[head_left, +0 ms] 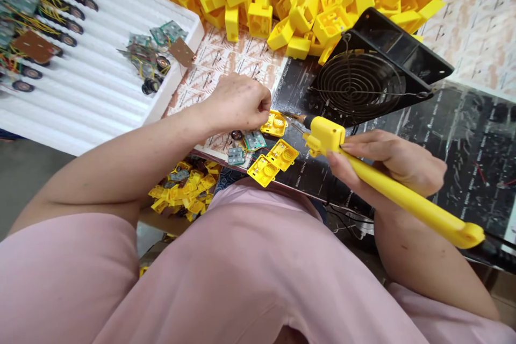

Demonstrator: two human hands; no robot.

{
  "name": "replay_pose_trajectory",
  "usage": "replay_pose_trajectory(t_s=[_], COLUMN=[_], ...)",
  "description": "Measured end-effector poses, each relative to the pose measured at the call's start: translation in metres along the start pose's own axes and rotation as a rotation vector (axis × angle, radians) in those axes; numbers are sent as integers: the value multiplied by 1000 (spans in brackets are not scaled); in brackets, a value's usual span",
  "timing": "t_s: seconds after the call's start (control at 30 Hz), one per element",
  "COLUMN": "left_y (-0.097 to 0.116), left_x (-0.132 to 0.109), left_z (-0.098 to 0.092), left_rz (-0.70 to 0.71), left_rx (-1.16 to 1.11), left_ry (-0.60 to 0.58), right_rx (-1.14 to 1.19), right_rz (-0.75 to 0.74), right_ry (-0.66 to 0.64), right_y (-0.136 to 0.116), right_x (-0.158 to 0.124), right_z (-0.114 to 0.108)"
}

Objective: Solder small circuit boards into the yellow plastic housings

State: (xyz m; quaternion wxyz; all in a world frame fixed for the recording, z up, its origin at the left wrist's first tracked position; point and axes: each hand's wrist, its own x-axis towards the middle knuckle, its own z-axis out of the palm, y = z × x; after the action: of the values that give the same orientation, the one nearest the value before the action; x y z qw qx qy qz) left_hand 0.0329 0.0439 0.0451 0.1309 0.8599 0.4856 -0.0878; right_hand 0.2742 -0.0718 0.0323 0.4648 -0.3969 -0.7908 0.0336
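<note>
My right hand (387,164) grips a yellow soldering gun (328,134) with a long handle. Its metal tip points left, close to a small yellow plastic casing (274,123). Curled at the casing's upper left edge is my left hand (242,102), thumb and fingers pinched together. What they pinch, if anything, is hidden. Two more open yellow casings (282,155) lie nearer my body, each with a round perforated pattern inside. Left of them are green circuit boards (255,141) with thin wires and a small round speaker (236,134).
A black fan with a wire guard (355,86) stands behind the soldering gun. Yellow casings (262,16) are heaped along the back. At left, a white foam tray (121,75) bears wired boards and speakers. Below the table edge sits another pile of yellow parts (189,191).
</note>
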Motion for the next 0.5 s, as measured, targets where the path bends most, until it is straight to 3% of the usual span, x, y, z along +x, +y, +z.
replay_pose_trajectory(t_s=[0.17,0.37,0.5], left_y=[-1,-5,-5], left_x=[1,1,1], left_z=[0,5,5], left_rz=[25,63,62], left_rx=[27,-36,-28], left_ry=[6,54,41], right_rx=[18,9,86], right_rz=[-65,-93,-52], right_ry=[14,-89,13], right_y=[0,-1,0], right_x=[5,12,7], right_z=[6,10,2])
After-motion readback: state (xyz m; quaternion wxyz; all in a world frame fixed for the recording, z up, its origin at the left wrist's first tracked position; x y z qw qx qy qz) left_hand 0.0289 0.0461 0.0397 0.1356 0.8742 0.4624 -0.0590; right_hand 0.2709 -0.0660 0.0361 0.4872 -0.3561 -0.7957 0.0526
